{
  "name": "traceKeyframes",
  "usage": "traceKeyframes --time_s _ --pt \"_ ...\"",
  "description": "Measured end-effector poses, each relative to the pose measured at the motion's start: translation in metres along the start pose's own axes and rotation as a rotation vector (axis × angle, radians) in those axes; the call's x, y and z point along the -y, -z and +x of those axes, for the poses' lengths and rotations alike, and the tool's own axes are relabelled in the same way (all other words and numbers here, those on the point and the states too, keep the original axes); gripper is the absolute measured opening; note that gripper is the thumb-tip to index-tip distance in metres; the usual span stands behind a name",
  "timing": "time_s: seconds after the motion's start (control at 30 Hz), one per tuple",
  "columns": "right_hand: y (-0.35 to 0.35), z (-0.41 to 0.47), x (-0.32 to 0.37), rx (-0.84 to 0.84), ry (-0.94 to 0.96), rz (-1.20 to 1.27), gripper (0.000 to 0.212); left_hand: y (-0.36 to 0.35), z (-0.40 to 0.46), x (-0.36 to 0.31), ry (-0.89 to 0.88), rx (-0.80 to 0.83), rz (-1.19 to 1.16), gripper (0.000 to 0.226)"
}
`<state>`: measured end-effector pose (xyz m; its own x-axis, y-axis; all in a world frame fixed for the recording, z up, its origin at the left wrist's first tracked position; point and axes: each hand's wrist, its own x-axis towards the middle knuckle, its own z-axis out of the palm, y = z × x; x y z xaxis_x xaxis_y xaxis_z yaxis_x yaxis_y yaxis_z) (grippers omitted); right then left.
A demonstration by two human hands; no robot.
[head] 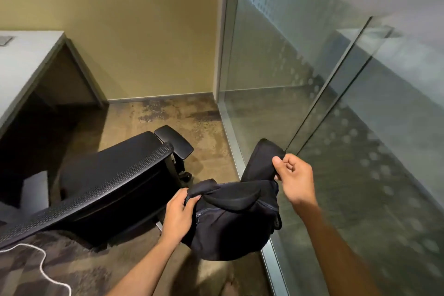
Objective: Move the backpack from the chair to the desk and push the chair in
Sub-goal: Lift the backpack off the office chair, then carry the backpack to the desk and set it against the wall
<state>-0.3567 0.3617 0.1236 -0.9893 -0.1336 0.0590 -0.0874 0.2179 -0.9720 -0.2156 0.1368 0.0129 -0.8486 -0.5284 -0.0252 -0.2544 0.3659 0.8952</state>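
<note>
A black backpack (230, 221) hangs in the air in front of me, to the right of the chair and above the carpet. My left hand (179, 216) is shut on its top handle at the left. My right hand (294, 179) pinches a padded shoulder strap that sticks up at the right. The black mesh office chair (108, 187) stands to the left with its back toward me and its seat bare. It is pulled out from the white desk (21, 65), which runs along the left edge of the view.
A glass partition (324, 103) with a metal floor rail (271, 255) runs close on my right. A yellow wall closes the far side. A white cable (43, 262) lies on the carpet at the bottom left. Open carpet lies beyond the chair.
</note>
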Motion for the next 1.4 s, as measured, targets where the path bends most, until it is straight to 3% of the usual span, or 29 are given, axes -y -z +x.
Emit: traceKeyframes --time_s 0.2,0.47,0.53,0.63,0.67,0.87,1.2,1.4 --pt "0.04 0.043 -0.021 -0.022 -0.022 0.051 0.041 -0.04 0.03 -0.052 -0.08 -0.081 0.021 0.045" --pt "0.038 0.112 -0.017 -0.109 0.081 0.199 0.041 -0.051 0.096 -0.123 -0.188 -0.232 -0.004 0.047" --pt "0.031 0.126 -0.025 -0.048 0.098 0.219 0.038 -0.047 0.117 -0.141 -0.2 -0.275 -0.021 0.046" --pt "0.022 0.149 -0.043 0.118 0.026 0.207 0.013 -0.04 0.154 -0.163 -0.21 -0.333 -0.049 0.048" --pt "0.019 0.16 -0.044 0.144 0.022 0.195 0.018 -0.038 0.166 -0.168 -0.211 -0.337 -0.063 0.048" --pt "-0.015 0.246 -0.019 0.092 0.098 0.17 0.023 -0.033 0.246 -0.178 -0.191 -0.312 -0.146 0.045" --pt "-0.107 0.383 0.018 0.047 0.144 0.042 0.006 -0.009 0.386 -0.158 -0.047 -0.374 -0.331 0.054" --pt "-0.145 0.45 0.011 0.065 0.112 -0.033 0.008 -0.005 0.449 -0.154 -0.023 -0.367 -0.281 0.028"
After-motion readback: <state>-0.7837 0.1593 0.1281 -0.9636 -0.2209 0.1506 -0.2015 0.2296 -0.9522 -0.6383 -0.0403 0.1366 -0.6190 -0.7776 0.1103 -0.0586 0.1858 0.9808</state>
